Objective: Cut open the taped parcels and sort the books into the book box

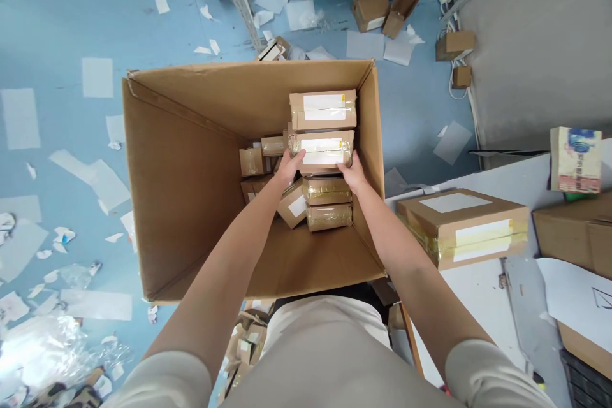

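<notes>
Inside a large open cardboard carton (182,185), both my hands grip a small taped cardboard box (320,148) with a white label. My left hand (289,166) wraps its left end, the thumb on top near the label. At the right end, my right hand (354,173) holds it with fingers partly hidden below. Just beyond it sits another labelled box (322,109) against the carton's far right corner. Nearer me are two boxes with shiny tape, an upper one (327,190) and a lower one (329,217). A tilted box (292,205) leans to their left.
To the right, a larger labelled box (463,226) rests on a white table (478,312). A metal rack leg (239,0) stands beyond the carton. Paper scraps (97,76) and clear plastic (43,347) litter the blue floor. Small boxes (246,347) lie in a heap beside my body.
</notes>
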`<state>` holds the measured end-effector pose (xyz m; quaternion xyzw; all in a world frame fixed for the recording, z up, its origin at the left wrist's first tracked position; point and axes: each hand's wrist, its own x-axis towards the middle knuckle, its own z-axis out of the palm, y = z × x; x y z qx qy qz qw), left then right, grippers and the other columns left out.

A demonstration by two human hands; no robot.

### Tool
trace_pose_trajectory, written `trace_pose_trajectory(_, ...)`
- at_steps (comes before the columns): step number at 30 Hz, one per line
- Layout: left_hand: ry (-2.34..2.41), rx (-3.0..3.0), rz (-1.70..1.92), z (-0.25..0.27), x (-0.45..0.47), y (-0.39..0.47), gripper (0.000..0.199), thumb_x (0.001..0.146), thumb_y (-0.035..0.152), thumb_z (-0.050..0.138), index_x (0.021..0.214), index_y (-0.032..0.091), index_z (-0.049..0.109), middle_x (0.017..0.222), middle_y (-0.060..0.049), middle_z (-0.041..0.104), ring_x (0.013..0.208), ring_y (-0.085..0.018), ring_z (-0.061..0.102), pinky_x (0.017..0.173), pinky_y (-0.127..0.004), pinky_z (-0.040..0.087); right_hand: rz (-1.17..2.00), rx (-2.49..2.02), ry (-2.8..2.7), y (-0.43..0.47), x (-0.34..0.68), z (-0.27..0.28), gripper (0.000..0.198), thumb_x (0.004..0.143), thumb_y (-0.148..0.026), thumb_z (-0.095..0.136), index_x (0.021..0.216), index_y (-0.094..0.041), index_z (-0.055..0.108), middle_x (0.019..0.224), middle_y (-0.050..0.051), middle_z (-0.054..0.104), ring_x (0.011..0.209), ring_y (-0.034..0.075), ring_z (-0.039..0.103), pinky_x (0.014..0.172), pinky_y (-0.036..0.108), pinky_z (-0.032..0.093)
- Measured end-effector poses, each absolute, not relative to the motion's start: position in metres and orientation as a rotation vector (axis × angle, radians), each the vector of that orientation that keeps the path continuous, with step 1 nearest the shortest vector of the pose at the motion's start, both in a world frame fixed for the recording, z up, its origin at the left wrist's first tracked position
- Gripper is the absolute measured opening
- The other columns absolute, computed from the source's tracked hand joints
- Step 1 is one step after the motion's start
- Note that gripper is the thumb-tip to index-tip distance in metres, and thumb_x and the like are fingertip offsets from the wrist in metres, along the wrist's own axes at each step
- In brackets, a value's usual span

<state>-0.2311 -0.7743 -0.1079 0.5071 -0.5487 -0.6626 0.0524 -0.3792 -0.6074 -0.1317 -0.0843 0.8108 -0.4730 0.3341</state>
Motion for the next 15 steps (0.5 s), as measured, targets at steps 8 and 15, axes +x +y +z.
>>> trace_pose_trajectory(8,-1.551,1.402,-2.013,-0.096,-0.199,-0.752,0.072,0.076,0.055,0.063,0.135,0.019,0.043,0.139,-0.013,0.051,0.129,-0.027,0.048,0.108,-0.04,0.035,-1.448,-0.147,2.042,-0.602,-0.35,-0.095,0.075,0.061,-0.034,0.075,0.127,-0.017,0.045,0.13,0.012,0.056,0.114,0.022,0.055,0.103,0.04,0.042)
trace_pose_trajectory(15,-1.624,1.259,-1.758,-0.021,-0.121,-0.721,0.056,0.076,0.051,0.064,0.119,0.018,0.05,0.126,-0.012,0.059,0.113,-0.021,0.058,0.096,-0.033,0.046,-1.626,-0.298,2.044,-0.558,-0.291,-0.017,0.057,0.065,-0.044,0.073,0.112,-0.02,0.052,0.111,0.008,0.062,0.105,0.022,0.058,0.098,0.041,0.044)
